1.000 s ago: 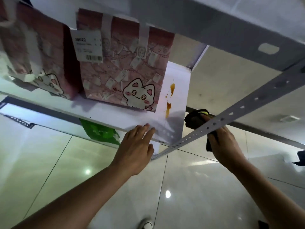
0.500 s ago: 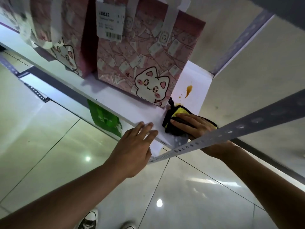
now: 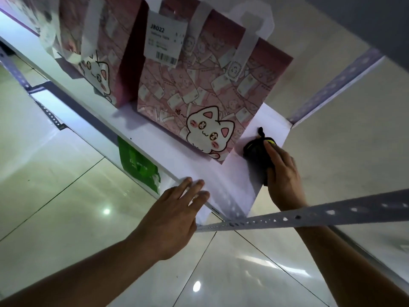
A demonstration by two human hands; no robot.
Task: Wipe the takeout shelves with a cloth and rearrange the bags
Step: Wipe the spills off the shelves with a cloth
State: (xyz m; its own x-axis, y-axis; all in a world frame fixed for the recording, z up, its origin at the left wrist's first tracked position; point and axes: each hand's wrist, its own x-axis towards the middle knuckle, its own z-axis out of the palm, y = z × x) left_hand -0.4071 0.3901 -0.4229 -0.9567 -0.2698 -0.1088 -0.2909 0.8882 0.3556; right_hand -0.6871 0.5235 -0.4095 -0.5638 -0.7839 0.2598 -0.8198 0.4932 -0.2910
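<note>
A white shelf carries two pink takeout bags printed with a white cat. The nearer bag bears a white label reading J8022; the second bag stands to its left. My right hand presses a black and yellow cloth flat on the shelf, just right of the nearer bag. My left hand rests with straight fingers on the shelf's front edge. No orange stain shows on the shelf surface.
A perforated metal upright crosses in front of my right wrist. A green bag sits on a lower level under the shelf. Glossy tiled floor lies below. A beige wall stands to the right.
My right hand brought the cloth onto the shelf and slid it back along the bag's right side, over the orange stains, which no longer show. My left hand stayed on the front edge.
</note>
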